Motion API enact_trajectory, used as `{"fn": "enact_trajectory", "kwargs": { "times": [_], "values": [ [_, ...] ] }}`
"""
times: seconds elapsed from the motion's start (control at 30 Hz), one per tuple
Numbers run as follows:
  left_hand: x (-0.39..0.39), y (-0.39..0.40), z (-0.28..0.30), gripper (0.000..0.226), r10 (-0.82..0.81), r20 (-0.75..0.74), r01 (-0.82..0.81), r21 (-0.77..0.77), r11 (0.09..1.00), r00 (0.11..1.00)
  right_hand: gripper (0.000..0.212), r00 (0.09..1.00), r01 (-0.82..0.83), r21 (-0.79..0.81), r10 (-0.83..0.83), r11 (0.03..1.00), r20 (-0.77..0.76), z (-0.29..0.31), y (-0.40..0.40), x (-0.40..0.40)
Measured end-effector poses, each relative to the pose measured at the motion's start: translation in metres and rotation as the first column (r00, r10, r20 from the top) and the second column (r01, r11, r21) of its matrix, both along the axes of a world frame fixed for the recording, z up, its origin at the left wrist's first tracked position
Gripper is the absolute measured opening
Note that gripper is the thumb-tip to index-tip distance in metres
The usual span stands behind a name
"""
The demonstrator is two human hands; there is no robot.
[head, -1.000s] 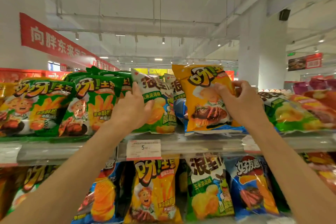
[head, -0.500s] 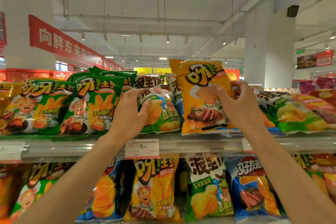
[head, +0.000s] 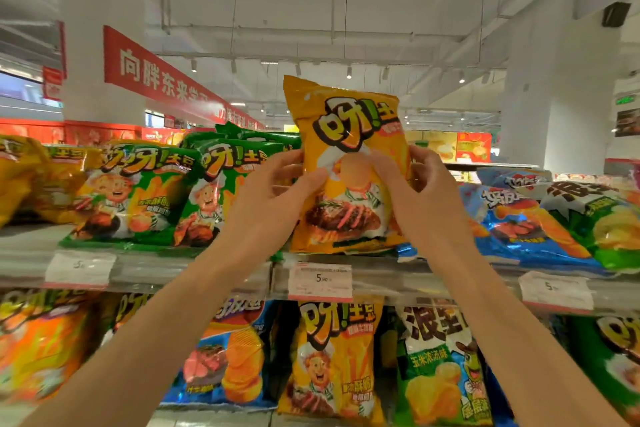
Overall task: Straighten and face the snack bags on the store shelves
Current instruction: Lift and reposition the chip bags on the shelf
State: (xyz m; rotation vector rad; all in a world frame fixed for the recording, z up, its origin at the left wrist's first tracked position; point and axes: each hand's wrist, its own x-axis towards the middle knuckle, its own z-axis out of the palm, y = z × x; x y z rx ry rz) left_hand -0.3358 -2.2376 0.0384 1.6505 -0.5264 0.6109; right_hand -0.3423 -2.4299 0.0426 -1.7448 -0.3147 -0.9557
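An orange-yellow snack bag (head: 349,135) with a steak picture stands upright at the front of the top shelf (head: 207,267). My left hand (head: 270,208) grips its left edge, thumb across the front. My right hand (head: 422,201) grips its right edge the same way. Green bags (head: 135,194) lean back in a row to the left. Blue bags (head: 519,222) and a green-white bag (head: 599,218) lie tilted to the right. The bag's bottom edge sits just above the shelf lip.
Price tags (head: 320,281) hang along the shelf lip. The lower shelf holds upright bags: an orange one (head: 332,357), a blue one (head: 232,357) and a green-white one (head: 440,367). A red banner (head: 156,76) and white pillars (head: 554,97) stand behind.
My left hand let go of the green-white bag and moved right onto the orange bag's left edge. The orange bag now stands straighter, held from both sides. The view shifted left.
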Motion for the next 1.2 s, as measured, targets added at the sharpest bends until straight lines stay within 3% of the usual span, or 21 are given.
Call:
{"fn": "enact_trajectory", "kwargs": {
  "times": [0.23, 0.5, 0.7, 0.87, 0.93, 1.03, 1.13, 1.2],
  "values": [
    [0.009, 0.091, 0.005, 0.027, -0.037, 0.025, 0.038, -0.052, 0.998, 0.999, 0.052, 1.000, -0.011, -0.043, 0.012, 0.999, 0.021, 0.009, 0.089, 0.002],
    [0.029, 0.234, 0.004, 0.019, -0.068, 0.022, 0.069, -0.040, 0.997, 0.997, 0.041, 0.998, -0.024, 0.039, 0.022, 0.999, 0.051, 0.004, 0.231, 0.016],
    [0.046, 0.319, -0.007, 0.045, -0.020, -0.037, 0.019, -0.026, 0.999, 0.999, 0.052, 0.999, 0.026, 0.035, -0.027, 0.999, 0.028, -0.007, 0.324, 0.037],
    [0.055, 0.362, -0.014, 0.072, 0.069, -0.028, -0.069, 0.009, 0.998, 0.997, 0.050, 0.998, -0.056, 0.019, 0.056, 0.998, -0.008, -0.011, 0.380, 0.050],
    [0.063, 0.379, -0.014, 0.070, 0.112, -0.016, -0.113, -0.012, 0.994, 0.994, 0.059, 0.994, -0.101, -0.008, 0.100, 0.995, -0.041, -0.009, 0.394, 0.056],
    [0.076, 0.404, -0.012, 0.065, 0.188, 0.009, -0.188, 0.029, 0.982, 0.982, 0.067, 0.995, -0.076, -0.169, 0.064, 0.983, -0.076, -0.009, 0.399, 0.064],
    [0.088, 0.425, -0.007, 0.071, 0.271, 0.030, -0.273, 0.115, 0.955, 0.962, 0.068, 0.964, 0.265, -0.434, -0.227, 0.861, 0.138, -0.018, 0.390, 0.078],
    [0.096, 0.434, -0.006, 0.079, 0.333, 0.041, -0.334, 0.179, 0.925, 0.942, 0.075, 0.935, 0.353, -0.546, -0.310, 0.760, 0.172, -0.028, 0.386, 0.091]
  ]
}}
